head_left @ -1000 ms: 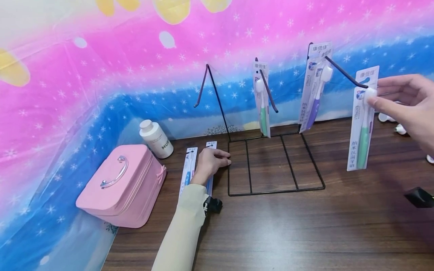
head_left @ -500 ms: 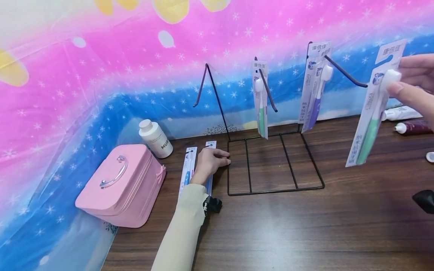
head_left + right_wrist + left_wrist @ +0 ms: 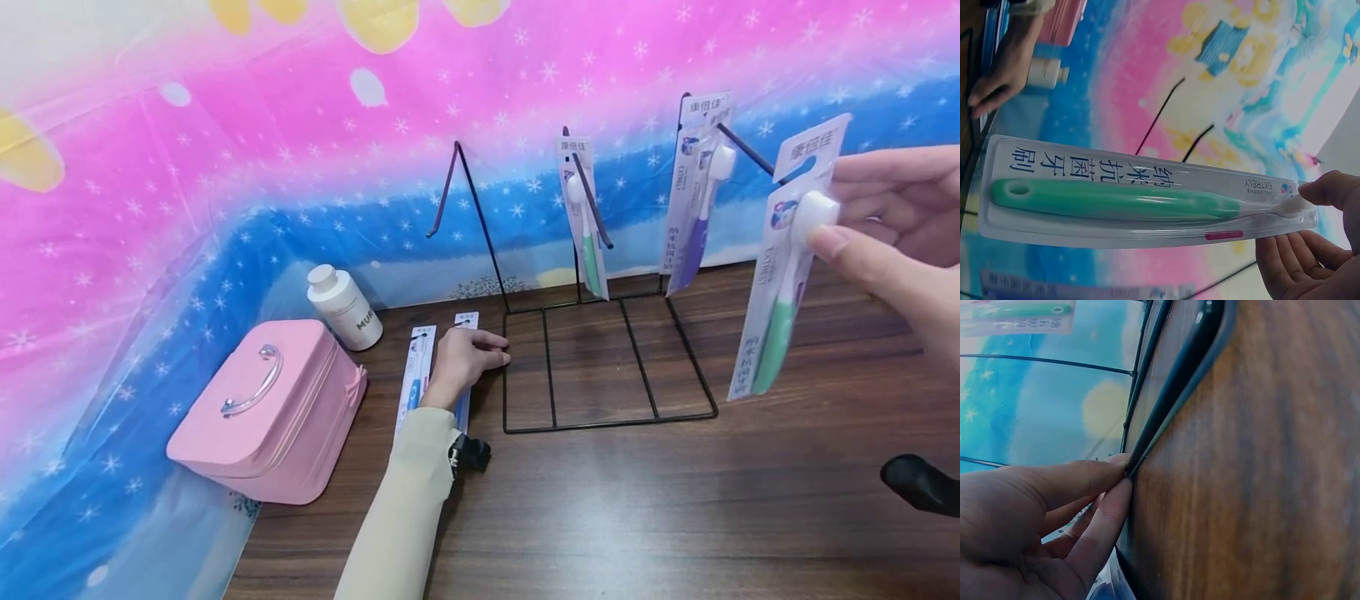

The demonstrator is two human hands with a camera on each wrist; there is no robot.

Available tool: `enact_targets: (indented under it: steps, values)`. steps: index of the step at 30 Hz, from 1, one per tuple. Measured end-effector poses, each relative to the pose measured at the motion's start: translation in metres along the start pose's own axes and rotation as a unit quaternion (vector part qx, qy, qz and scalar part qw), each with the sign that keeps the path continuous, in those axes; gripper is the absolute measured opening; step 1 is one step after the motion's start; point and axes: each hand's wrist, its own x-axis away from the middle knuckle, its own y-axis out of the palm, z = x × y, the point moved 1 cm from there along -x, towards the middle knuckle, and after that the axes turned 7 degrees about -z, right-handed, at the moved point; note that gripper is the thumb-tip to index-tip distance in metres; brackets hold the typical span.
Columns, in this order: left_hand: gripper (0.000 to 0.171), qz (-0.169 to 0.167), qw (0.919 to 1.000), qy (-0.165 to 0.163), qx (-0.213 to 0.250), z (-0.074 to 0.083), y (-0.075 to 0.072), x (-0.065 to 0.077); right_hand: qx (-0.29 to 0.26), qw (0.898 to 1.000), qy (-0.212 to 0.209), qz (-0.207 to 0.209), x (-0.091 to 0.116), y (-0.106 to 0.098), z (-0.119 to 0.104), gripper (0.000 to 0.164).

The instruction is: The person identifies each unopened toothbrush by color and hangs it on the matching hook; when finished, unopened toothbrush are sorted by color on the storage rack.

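Observation:
My right hand (image 3: 903, 237) pinches a packaged green toothbrush (image 3: 780, 317) near its head, between thumb and fingers. The right hook (image 3: 746, 150) of the black wire rack (image 3: 555, 367) meets the notch at the card's top; whether it passes through cannot be told. In the right wrist view the toothbrush pack (image 3: 1116, 200) lies across the picture. My left hand (image 3: 461, 362) holds the left edge of the rack's base; the left wrist view shows thumb and finger pinching the black wire (image 3: 1172, 387). Purple toothbrush packs (image 3: 693, 225) hang on the right hook, and a green one (image 3: 588, 242) on the middle hook.
Packaged blue toothbrushes (image 3: 416, 375) lie on the wooden table (image 3: 600, 517) beside the left hand, partly covered by it. Further left stand a pink case (image 3: 262, 408) and a white bottle (image 3: 345, 308). A patterned cloth (image 3: 315, 167) rises behind the rack.
The right hand drew the green toothbrush pack right and up off the hook's tip, then brought it back left and down against the hook. The middle pack swung slightly; the left hand stayed.

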Motion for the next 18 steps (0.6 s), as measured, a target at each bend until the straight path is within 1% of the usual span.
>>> enact_targets:
  steps: [1, 2, 4, 6, 7, 8, 9, 10, 11, 13, 15, 17, 18]
  values:
    - [0.016, 0.0, 1.0, 0.001, 0.0, 0.0, 0.0, 0.0, -0.051, 0.999, -0.01, -0.009, 0.0, 0.003, -0.002, 0.049]
    - [0.017, 0.0, 1.0, 0.001, 0.0, 0.0, 0.0, 0.0, -0.099, 0.995, -0.023, -0.02, 0.0, 0.007, -0.003, 0.049]
    - [0.017, 0.0, 1.0, 0.002, 0.0, 0.0, 0.0, 0.0, -0.178, 0.983, -0.032, -0.044, 0.002, 0.014, -0.006, 0.049]
    - [0.017, 0.002, 1.0, 0.002, 0.0, 0.001, 0.0, 0.0, -0.192, 0.979, -0.015, -0.068, 0.004, 0.023, -0.012, 0.05]
    - [0.017, 0.002, 1.0, 0.001, -0.001, 0.001, 0.0, 0.0, -0.167, 0.983, -0.002, -0.08, 0.005, 0.027, -0.015, 0.051]
    - [0.017, 0.003, 1.0, 0.0, 0.0, 0.001, 0.0, 0.0, -0.12, 0.989, 0.016, -0.088, 0.005, 0.031, -0.02, 0.051]
    - [0.017, 0.003, 1.0, -0.001, 0.0, 0.001, 0.0, 0.0, -0.069, 0.992, 0.032, -0.097, 0.006, 0.035, -0.024, 0.052]
    - [0.016, 0.004, 1.0, -0.003, 0.0, 0.001, 0.0, 0.0, -0.03, 0.993, 0.048, -0.105, 0.007, 0.039, -0.028, 0.052]
    - [0.016, 0.005, 1.0, -0.004, 0.0, 0.001, 0.0, 0.0, -0.005, 0.993, 0.054, -0.109, 0.006, 0.042, -0.031, 0.052]
    - [0.016, 0.004, 1.0, -0.007, -0.002, 0.001, 0.0, 0.0, -0.015, 0.992, 0.061, -0.112, 0.004, 0.049, -0.033, 0.049]
    - [0.016, 0.004, 1.0, -0.007, -0.003, 0.001, 0.0, 0.0, -0.033, 0.991, 0.059, -0.113, 0.001, 0.055, -0.033, 0.047]
    - [0.016, 0.004, 1.0, -0.006, -0.003, 0.001, 0.0, 0.0, -0.069, 0.989, 0.05, -0.118, -0.001, 0.061, -0.031, 0.045]
    - [0.015, 0.004, 1.0, -0.005, -0.004, 0.001, 0.0, 0.001, -0.078, 0.988, 0.048, -0.122, -0.002, 0.064, -0.029, 0.044]
